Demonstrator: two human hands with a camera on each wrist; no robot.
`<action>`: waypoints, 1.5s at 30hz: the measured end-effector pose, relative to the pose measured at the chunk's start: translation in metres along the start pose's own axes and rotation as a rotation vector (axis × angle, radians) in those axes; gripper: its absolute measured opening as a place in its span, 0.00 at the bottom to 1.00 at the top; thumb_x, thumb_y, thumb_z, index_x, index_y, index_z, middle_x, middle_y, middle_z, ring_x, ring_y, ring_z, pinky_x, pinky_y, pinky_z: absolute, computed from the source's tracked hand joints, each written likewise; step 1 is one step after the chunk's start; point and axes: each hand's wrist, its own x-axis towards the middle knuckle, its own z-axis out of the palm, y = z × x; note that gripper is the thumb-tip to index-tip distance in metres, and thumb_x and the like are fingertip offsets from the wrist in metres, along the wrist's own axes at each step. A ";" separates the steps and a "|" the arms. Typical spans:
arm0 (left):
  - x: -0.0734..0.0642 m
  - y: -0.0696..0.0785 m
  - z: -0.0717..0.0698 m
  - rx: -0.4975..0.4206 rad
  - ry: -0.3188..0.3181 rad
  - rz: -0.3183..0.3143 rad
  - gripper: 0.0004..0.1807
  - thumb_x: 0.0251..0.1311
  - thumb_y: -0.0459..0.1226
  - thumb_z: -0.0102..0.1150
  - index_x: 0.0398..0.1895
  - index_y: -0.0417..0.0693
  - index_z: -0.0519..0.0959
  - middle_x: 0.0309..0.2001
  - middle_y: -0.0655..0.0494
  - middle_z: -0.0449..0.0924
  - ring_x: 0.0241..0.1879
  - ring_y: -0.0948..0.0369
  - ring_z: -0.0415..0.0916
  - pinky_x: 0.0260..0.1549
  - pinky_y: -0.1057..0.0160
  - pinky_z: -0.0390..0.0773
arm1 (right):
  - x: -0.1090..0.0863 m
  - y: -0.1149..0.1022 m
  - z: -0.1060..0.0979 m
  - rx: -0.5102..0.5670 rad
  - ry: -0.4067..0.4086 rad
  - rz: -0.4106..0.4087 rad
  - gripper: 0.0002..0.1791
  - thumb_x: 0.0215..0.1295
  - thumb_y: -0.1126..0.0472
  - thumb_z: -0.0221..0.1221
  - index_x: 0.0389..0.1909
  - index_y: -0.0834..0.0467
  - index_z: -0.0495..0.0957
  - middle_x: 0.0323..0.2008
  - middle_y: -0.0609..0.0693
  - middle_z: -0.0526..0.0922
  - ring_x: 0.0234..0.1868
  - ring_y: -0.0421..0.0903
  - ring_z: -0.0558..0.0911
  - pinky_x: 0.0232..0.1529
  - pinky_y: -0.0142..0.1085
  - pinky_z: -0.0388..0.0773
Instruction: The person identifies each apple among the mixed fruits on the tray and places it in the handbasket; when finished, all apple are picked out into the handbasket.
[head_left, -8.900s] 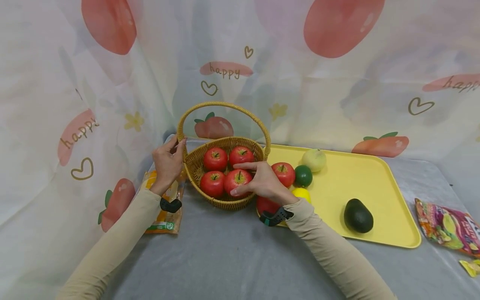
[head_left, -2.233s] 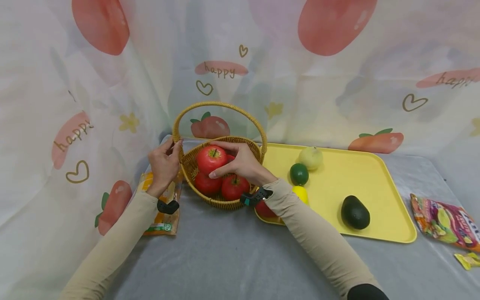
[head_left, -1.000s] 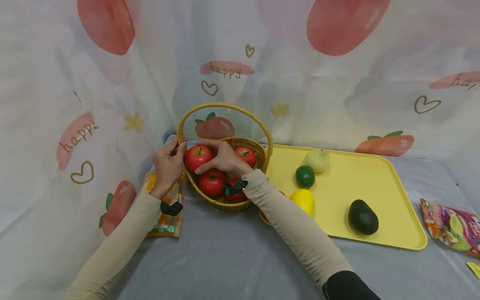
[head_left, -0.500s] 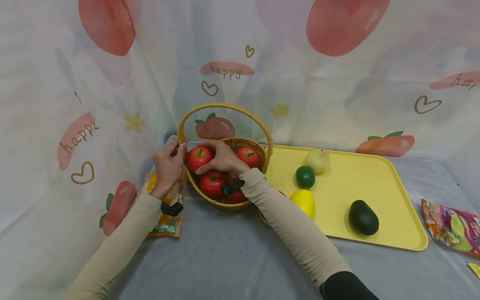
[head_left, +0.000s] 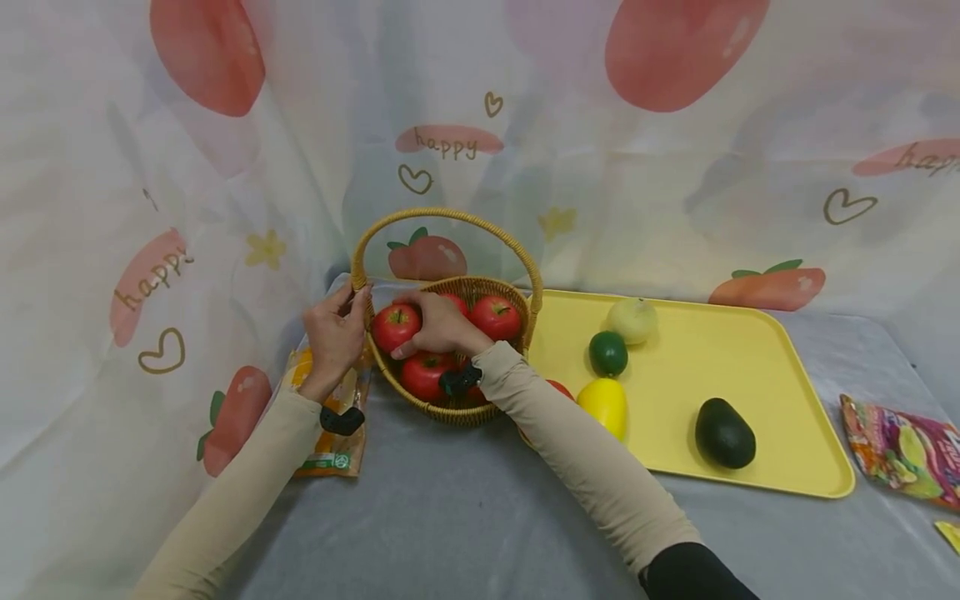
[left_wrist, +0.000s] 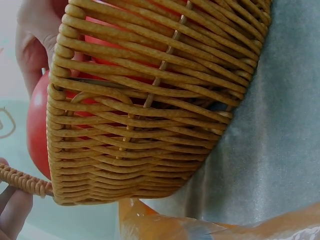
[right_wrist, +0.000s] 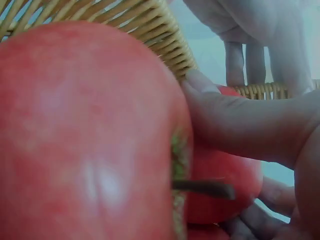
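Observation:
A wicker basket [head_left: 472, 413] with an arched handle [head_left: 450, 214] stands at the back of the table and holds several red apples. Where the handle meets the rim on the left, my left hand [head_left: 333, 337] pinches it between thumb and fingers. My right hand [head_left: 441, 325] reaches inside the basket and grips an apple [head_left: 393, 327] at its left end, thumb in front and fingers behind. In the right wrist view another apple [right_wrist: 90, 135] with a dark stem fills the foreground. The left wrist view shows the held apple [left_wrist: 37, 127] bulging above the woven rim.
Right of the basket lies a yellow tray [head_left: 750, 358] bearing a lemon [head_left: 604, 407], a green lime-like fruit [head_left: 607, 354], a pale round fruit [head_left: 632, 321] and an avocado [head_left: 724, 433]. An orange packet [head_left: 341, 442] is by the left wrist; a colourful bag [head_left: 903, 450] lies far right.
The right hand has carried an apple leftward from over the basket's middle and lowered it into the left end, sinking slightly further. An apple seen earlier on the tray is gone. The left hand keeps its place.

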 end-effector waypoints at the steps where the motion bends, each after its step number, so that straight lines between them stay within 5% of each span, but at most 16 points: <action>1: -0.001 0.000 -0.001 0.003 0.002 0.001 0.14 0.73 0.36 0.66 0.56 0.41 0.89 0.46 0.41 0.91 0.40 0.43 0.91 0.44 0.85 0.76 | 0.000 0.000 0.001 0.000 0.004 -0.003 0.48 0.54 0.52 0.81 0.76 0.54 0.72 0.69 0.54 0.77 0.66 0.53 0.79 0.69 0.49 0.77; 8: -0.005 0.000 -0.004 0.024 0.002 0.008 0.13 0.74 0.37 0.66 0.56 0.41 0.89 0.43 0.40 0.92 0.38 0.43 0.91 0.40 0.85 0.75 | -0.002 0.004 0.002 0.034 -0.004 -0.042 0.48 0.52 0.52 0.83 0.74 0.55 0.74 0.69 0.53 0.78 0.66 0.52 0.78 0.69 0.48 0.78; 18: -0.001 0.000 0.000 0.016 -0.013 0.027 0.13 0.75 0.37 0.64 0.55 0.41 0.90 0.38 0.39 0.92 0.33 0.43 0.90 0.33 0.82 0.73 | -0.022 0.007 -0.027 0.125 -0.007 -0.084 0.48 0.56 0.53 0.81 0.77 0.57 0.71 0.73 0.54 0.77 0.73 0.54 0.76 0.74 0.49 0.73; 34: -0.003 0.007 0.000 0.019 -0.013 -0.013 0.14 0.75 0.37 0.64 0.56 0.40 0.89 0.41 0.38 0.91 0.36 0.41 0.91 0.35 0.85 0.74 | -0.122 0.024 -0.072 0.423 -0.043 -0.140 0.34 0.63 0.63 0.75 0.71 0.56 0.78 0.69 0.55 0.81 0.72 0.61 0.77 0.75 0.58 0.71; 39: -0.003 0.007 0.000 0.010 -0.004 -0.004 0.12 0.74 0.36 0.65 0.53 0.39 0.90 0.39 0.38 0.91 0.34 0.41 0.90 0.34 0.85 0.73 | -0.154 0.031 -0.078 0.376 -0.015 -0.169 0.35 0.62 0.62 0.77 0.70 0.57 0.79 0.67 0.56 0.83 0.70 0.59 0.80 0.74 0.58 0.71; 45: -0.003 0.005 0.001 0.004 0.003 0.023 0.12 0.75 0.35 0.64 0.52 0.37 0.90 0.39 0.36 0.91 0.34 0.40 0.90 0.35 0.85 0.73 | -0.190 0.050 -0.081 0.233 0.107 -0.133 0.40 0.54 0.55 0.82 0.69 0.52 0.80 0.66 0.55 0.84 0.69 0.52 0.81 0.74 0.55 0.72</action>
